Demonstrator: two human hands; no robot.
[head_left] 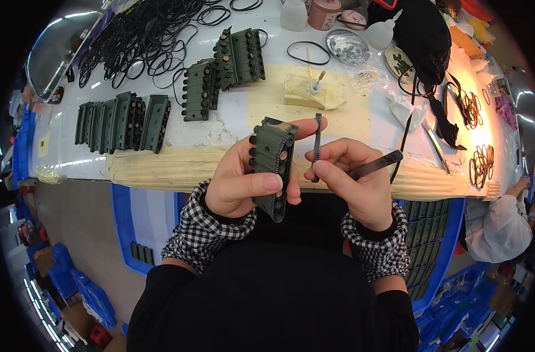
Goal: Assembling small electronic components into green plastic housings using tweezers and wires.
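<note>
1. Left hand: thumb and fingers closed around a dark-green, ridged chassis block with small wheels, centre of frame, tilted; toothed band along its right edge.
2. Right hand: thumb and finger pinch the lower end of a thin, dark-grey toothed strip; a flat black tool with a rounded end sits in the same hand. Left index finger meets the strip's upper part; can't tell from here if it's looped over.
3. Step, my read: readying the strip for the block's wheels.
4. Next move, likely: calls for a steady block, the strip opened out and its teeth lined up. Slipping off looks like the risk.
5. Surface: white worktable, yellow tape along the front edge. More green blocks in a row at left, others upper centre; tangled black rubber loops upper left; tape-wrapped stand with a metal pin above the hands; black mesh bag upper right.
6. Room: blue plastic tray holding green parts, lower right; grey floor lower left; co-worker's whitish sleeve at right edge.
</note>
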